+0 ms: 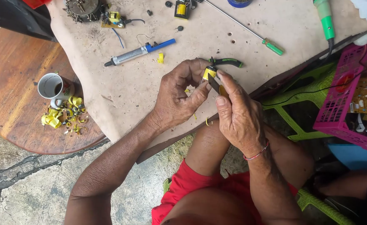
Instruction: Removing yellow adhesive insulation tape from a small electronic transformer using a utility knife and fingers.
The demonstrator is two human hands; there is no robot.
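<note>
Head view, looking down over the knees. Left hand [176,98] curls around a small yellow-wrapped part [209,73], thumb and fingers clamped on it, held above the near edge of the work board [121,89]. Right hand [238,118] pinches a narrow dark blade [213,83], fingers together on its handle, tip laid against the yellow wrap. Green-handled pliers [229,62] lie on the board just beyond the part.

Farther off on the board: a blue-and-silver desoldering pump [139,51] to the left, a long green-handled screwdriver [250,30] to the right, a small circuit piece with yellow core [113,18] at the far edge. On the round wooden table [12,71] at left, a white mug [52,86] with a heap of yellow tape scraps [62,118] just beside it. Pink basket [348,98] at right.

Judgement: the blade work goes best with a shallow angle, light pressure, edge directed away from the left thumb, part braced firmly so it cannot twist.
</note>
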